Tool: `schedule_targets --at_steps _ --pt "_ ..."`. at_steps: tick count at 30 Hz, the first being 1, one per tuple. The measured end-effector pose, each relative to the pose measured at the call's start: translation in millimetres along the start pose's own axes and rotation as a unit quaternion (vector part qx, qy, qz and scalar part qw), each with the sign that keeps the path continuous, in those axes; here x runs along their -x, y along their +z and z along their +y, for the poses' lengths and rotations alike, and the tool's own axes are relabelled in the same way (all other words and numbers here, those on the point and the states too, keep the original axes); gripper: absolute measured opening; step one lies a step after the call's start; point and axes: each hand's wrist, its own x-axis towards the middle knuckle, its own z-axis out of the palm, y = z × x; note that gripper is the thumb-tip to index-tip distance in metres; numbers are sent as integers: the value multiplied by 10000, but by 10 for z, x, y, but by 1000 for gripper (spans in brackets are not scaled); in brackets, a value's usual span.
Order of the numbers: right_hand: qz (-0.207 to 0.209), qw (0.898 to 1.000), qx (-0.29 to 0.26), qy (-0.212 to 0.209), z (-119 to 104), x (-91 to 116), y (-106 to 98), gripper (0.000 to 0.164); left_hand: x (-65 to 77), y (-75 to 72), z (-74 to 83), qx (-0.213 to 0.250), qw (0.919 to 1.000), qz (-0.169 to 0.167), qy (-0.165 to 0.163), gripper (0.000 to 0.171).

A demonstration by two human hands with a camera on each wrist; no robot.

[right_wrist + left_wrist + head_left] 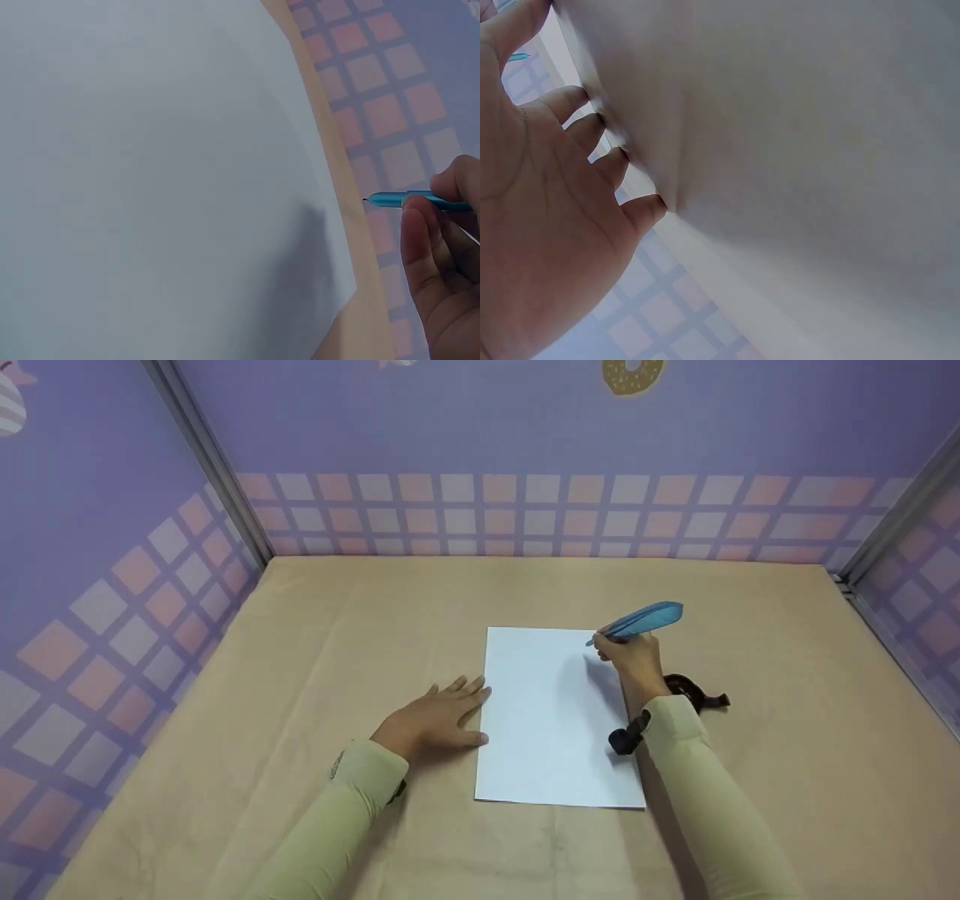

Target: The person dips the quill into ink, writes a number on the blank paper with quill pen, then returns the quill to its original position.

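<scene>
A blank white sheet of paper (551, 720) lies flat on the table. Above its top right corner, my right hand (630, 656) pinches a feather pen (646, 619) between thumb and fingers, the blue plume slanting up and to the right. In the right wrist view the pen's slim turquoise barrel (388, 199) and dark tip point left, and the tip stands clear of the paper. At the sheet's left edge my left hand (439, 718) rests palm down with its fingers spread. Its fingertips reach just onto the paper's edge.
A beige cloth covers the table (360, 622). Beside my right wrist sits a dark curved object (694, 694) with a short protruding end, partly hidden by the sleeve. Purple walls (480, 435) with pink and white squares enclose the back and sides.
</scene>
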Motion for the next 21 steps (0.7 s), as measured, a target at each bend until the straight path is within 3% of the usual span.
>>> schedule_targets --at_steps 8,21 --pt "136 9995 -81 258 28 -42 88 20 12 7 2 81 10000 -6 -28 80" --pt "21 9985 -180 513 36 -54 156 23 -14 10 -1 76 9999 -42 -84 80"
